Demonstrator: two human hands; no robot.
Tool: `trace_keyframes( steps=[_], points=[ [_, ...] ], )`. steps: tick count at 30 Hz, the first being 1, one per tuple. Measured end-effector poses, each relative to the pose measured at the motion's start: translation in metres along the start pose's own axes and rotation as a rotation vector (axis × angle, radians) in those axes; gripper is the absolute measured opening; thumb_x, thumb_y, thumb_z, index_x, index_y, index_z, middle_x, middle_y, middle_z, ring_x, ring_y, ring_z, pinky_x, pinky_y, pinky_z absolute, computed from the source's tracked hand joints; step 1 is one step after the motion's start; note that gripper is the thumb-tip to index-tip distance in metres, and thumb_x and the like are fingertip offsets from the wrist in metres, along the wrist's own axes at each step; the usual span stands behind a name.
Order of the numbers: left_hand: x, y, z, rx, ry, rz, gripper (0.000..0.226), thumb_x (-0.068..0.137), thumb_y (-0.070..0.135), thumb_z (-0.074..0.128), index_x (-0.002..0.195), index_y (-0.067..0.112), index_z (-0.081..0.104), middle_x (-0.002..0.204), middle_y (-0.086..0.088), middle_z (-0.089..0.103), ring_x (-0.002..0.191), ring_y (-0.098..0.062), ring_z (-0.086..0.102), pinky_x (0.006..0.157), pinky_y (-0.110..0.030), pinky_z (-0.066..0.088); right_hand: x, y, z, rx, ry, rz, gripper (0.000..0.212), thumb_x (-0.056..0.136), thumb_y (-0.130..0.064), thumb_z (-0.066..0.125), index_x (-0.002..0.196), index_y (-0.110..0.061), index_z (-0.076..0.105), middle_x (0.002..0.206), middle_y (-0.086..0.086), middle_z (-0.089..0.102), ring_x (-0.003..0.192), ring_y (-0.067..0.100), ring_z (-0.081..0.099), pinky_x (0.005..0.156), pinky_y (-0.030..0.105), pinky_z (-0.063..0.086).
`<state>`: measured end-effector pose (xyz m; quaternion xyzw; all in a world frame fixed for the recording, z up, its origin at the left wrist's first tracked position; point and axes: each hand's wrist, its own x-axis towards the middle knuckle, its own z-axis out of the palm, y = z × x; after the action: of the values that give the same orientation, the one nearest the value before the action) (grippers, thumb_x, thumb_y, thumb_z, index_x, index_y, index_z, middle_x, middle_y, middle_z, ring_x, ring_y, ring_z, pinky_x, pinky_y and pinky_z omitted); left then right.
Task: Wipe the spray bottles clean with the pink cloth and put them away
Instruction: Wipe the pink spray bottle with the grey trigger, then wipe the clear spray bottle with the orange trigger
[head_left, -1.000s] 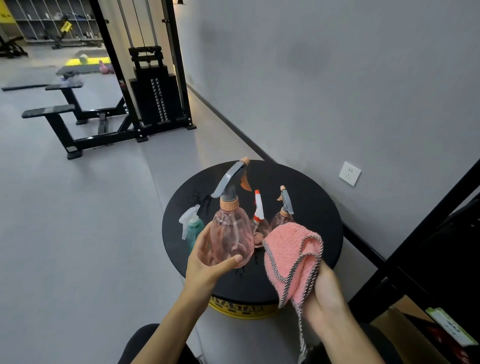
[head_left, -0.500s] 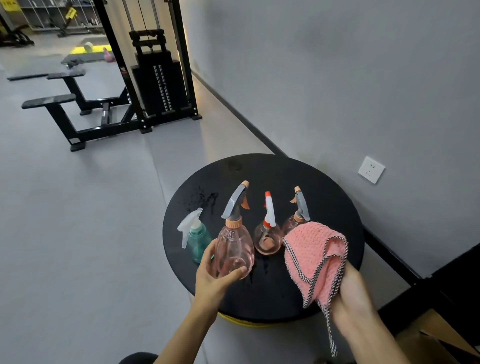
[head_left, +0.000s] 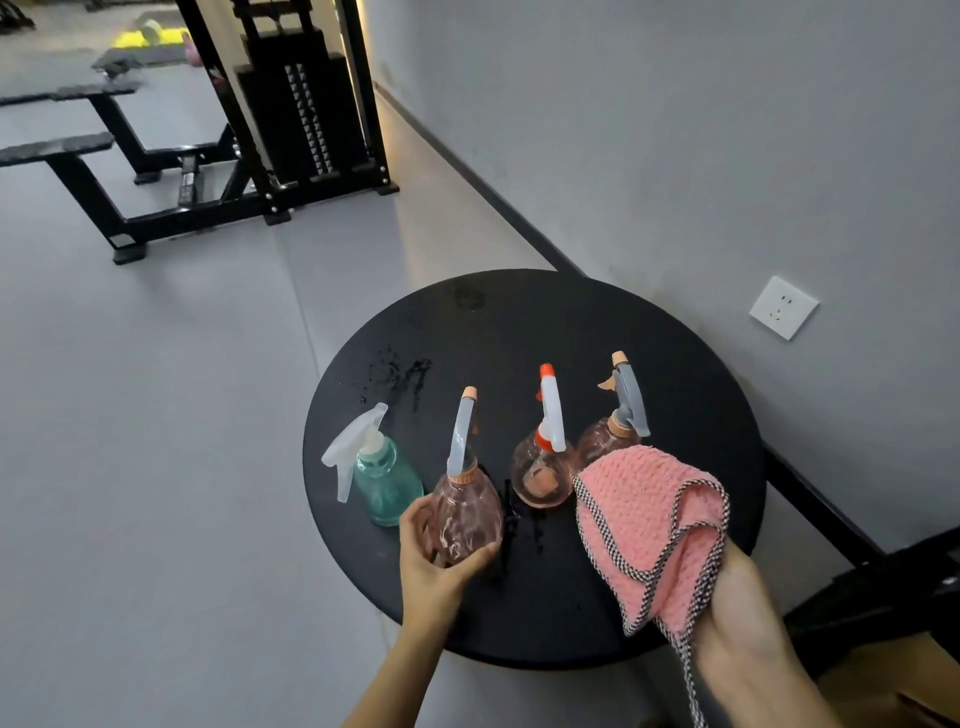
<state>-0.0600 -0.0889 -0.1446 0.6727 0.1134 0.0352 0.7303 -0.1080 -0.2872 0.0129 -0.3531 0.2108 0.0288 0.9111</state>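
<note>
Several spray bottles stand on a round black table (head_left: 519, 322). My left hand (head_left: 434, 558) grips a pink round bottle with a grey trigger (head_left: 467, 512), its base at or just above the tabletop. To its left stands a teal bottle (head_left: 387, 480) with a white trigger. A pink bottle with a white and red trigger (head_left: 543, 470) and another pink bottle with a grey trigger (head_left: 610, 436) stand to the right. My right hand (head_left: 737, 618) holds the pink cloth (head_left: 647, 525) bunched up over the table's right side, covering part of the far right bottle.
Water drops lie on the tabletop near the teal bottle and under the held bottle. A grey wall with a white socket (head_left: 783, 307) is at the right. Black gym benches (head_left: 130, 171) and a weight machine (head_left: 301, 104) stand behind. A dark rack (head_left: 883, 587) is at the lower right.
My left hand has lowered the pink bottle from a raised position down to the tabletop, between the teal bottle and the other pink ones. The cloth stays in my right hand.
</note>
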Motion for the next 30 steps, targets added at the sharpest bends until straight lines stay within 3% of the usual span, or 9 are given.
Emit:
trace_keyframes(
  steps=[2, 3, 5, 7, 10, 16, 21, 24, 30],
  points=[
    [0.004, -0.005, 0.002, 0.015, 0.005, -0.002, 0.088, 0.043, 0.029, 0.091, 0.12, 0.03, 0.049, 0.123, 0.007, 0.06, 0.11, -0.004, 0.063, 0.089, -0.018, 0.051, 0.002, 0.0, -0.002, -0.015, -0.005, 0.02, 0.036, 0.048, -0.046, 0.085, 0.075, -0.022, 0.081, 0.095, 0.006, 0.077, 0.078, 0.019, 0.075, 0.057, 0.033, 0.061],
    [0.006, -0.006, 0.002, 0.03, 0.006, 0.001, 0.088, 0.044, 0.031, 0.092, 0.121, 0.031, 0.049, 0.123, 0.008, 0.06, 0.111, -0.004, 0.062, 0.092, -0.02, 0.05, 0.005, 0.002, -0.005, -0.014, 0.03, 0.007, 0.025, 0.066, -0.044, 0.077, 0.073, -0.021, 0.081, 0.096, 0.007, 0.076, 0.076, 0.019, 0.075, 0.056, 0.033, 0.061],
    [0.008, -0.009, 0.003, 0.043, 0.016, 0.002, 0.088, 0.045, 0.034, 0.091, 0.122, 0.033, 0.048, 0.124, 0.008, 0.059, 0.113, -0.004, 0.061, 0.096, -0.022, 0.047, 0.01, 0.003, -0.01, 0.007, 0.061, 0.008, 0.048, 0.098, -0.032, 0.044, 0.069, -0.02, 0.081, 0.091, 0.006, 0.077, 0.071, 0.018, 0.075, 0.057, 0.034, 0.061],
    [0.008, -0.011, 0.003, 0.05, 0.029, 0.002, 0.088, 0.046, 0.035, 0.091, 0.123, 0.034, 0.048, 0.123, 0.011, 0.06, 0.112, -0.004, 0.061, 0.095, -0.019, 0.048, 0.013, 0.003, -0.01, -0.026, 0.113, 0.025, 0.058, 0.102, -0.028, 0.033, 0.069, -0.02, 0.08, 0.089, 0.006, 0.077, 0.072, 0.018, 0.075, 0.062, 0.036, 0.059],
    [0.009, -0.015, 0.003, 0.067, 0.039, 0.004, 0.086, 0.048, 0.036, 0.09, 0.124, 0.033, 0.048, 0.12, 0.019, 0.062, 0.115, -0.004, 0.06, 0.095, -0.015, 0.046, 0.017, 0.005, -0.01, -0.043, 0.111, 0.04, 0.054, 0.101, -0.028, 0.035, 0.072, -0.019, 0.081, 0.09, 0.006, 0.077, 0.074, 0.019, 0.075, 0.064, 0.036, 0.06],
    [0.015, -0.019, 0.003, 0.091, 0.061, 0.001, 0.085, 0.053, 0.025, 0.092, 0.124, 0.033, 0.046, 0.128, 0.007, 0.06, 0.12, -0.01, 0.058, 0.106, -0.035, 0.045, 0.022, 0.005, -0.011, -0.069, 0.129, 0.052, 0.039, 0.102, -0.026, 0.034, 0.101, -0.01, 0.07, 0.092, 0.009, 0.077, 0.074, 0.02, 0.075, 0.07, 0.038, 0.057],
    [0.018, -0.021, 0.002, 0.148, 0.064, 0.001, 0.087, 0.054, 0.02, 0.094, 0.125, 0.035, 0.045, 0.128, 0.01, 0.058, 0.117, -0.003, 0.058, 0.105, -0.032, 0.045, 0.024, 0.006, -0.011, -0.038, 0.163, 0.033, 0.055, 0.101, -0.027, 0.035, 0.074, -0.018, 0.081, 0.091, 0.008, 0.077, 0.075, 0.02, 0.075, 0.073, 0.04, 0.056],
    [0.017, -0.022, 0.002, 0.192, 0.072, 0.005, 0.088, 0.06, 0.005, 0.092, 0.129, 0.031, 0.045, 0.13, 0.008, 0.058, 0.118, -0.005, 0.057, 0.107, -0.035, 0.044, 0.023, 0.007, -0.009, -0.019, 0.154, 0.033, 0.055, 0.102, -0.027, 0.034, 0.075, -0.018, 0.081, 0.093, 0.009, 0.077, 0.076, 0.021, 0.075, 0.07, 0.038, 0.059],
    [-0.001, -0.005, 0.006, 0.205, 0.155, -0.043, 0.096, 0.065, 0.008, 0.09, 0.144, 0.02, 0.037, 0.138, 0.004, 0.05, 0.131, -0.015, 0.048, 0.115, -0.038, 0.035, 0.016, 0.0, -0.001, 0.0, 0.113, 0.017, 0.061, 0.104, -0.023, 0.031, 0.07, -0.017, 0.08, 0.082, 0.007, 0.077, 0.069, 0.018, 0.074, 0.054, 0.029, 0.06]
  ],
)
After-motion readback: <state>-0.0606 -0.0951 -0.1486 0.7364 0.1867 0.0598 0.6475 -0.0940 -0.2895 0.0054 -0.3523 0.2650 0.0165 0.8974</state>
